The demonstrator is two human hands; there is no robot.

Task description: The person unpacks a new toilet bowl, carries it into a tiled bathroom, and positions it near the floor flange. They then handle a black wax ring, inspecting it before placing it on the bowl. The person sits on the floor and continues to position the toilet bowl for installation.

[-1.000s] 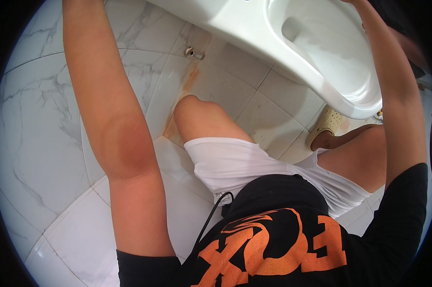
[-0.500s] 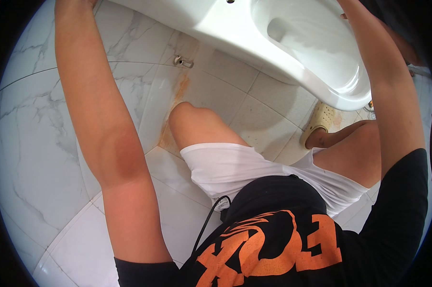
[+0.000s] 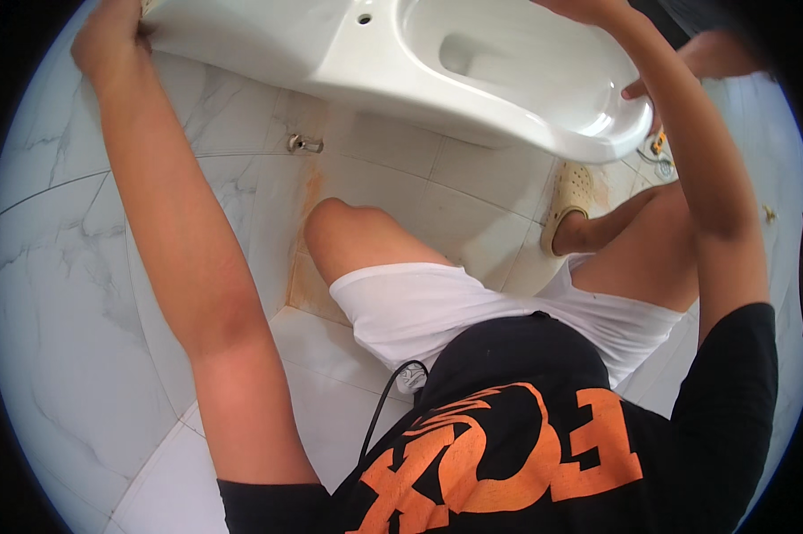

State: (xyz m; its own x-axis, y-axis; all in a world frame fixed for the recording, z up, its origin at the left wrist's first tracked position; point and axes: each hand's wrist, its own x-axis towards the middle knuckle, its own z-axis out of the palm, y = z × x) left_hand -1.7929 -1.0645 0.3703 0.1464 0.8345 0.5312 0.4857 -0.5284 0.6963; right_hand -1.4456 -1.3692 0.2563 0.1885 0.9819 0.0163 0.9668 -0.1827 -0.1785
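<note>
A white ceramic toilet bowl point(image 3: 508, 111) lies across the top of the view, its tank end at the left and its rounded front at the right. My left hand point(image 3: 108, 40) is at the far left corner of the tank end, fingers curled round its edge. Over the far side of the bowl reaches my right hand point(image 3: 588, 9); its fingers are cut off by the upper edge of the view. Another person's hand point(image 3: 713, 55) comes in from the right, and a fingertip shows at the toilet's front rim.
A metal valve point(image 3: 304, 143) sticks out low by the marble-patterned wall point(image 3: 72, 294). My foot in a beige clog point(image 3: 572, 189) stands on the tiled floor under the toilet's front. A small orange and black object point(image 3: 657, 144) and a brass-coloured fitting point(image 3: 769, 214) lie at the right.
The view has shifted, bringing more of my left hand and the other person's hand into sight. The toilet sits a little further left against the valve. My right forearm has come left with it.
</note>
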